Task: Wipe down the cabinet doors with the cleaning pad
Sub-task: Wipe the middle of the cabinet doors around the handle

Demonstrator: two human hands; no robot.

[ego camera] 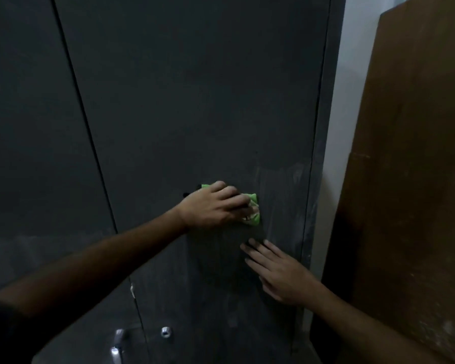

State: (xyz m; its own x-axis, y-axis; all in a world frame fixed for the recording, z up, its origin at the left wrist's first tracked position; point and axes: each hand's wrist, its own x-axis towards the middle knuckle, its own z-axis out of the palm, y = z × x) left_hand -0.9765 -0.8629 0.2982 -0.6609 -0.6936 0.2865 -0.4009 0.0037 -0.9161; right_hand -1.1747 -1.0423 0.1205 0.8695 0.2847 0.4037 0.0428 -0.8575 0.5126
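Head view: left hand [216, 206] presses the green cleaning pad [252, 211] on the cabinet door [195, 101]; right hand [279, 271] lies flat just below.

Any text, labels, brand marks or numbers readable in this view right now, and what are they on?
None can be read.
Cleaning pad: green with pale and dark markings under the left hand, too blurred to read as text.
Cabinet door: plain dark surface, no label.
Brown panel: no printing visible.
Metal handle: no marking legible.
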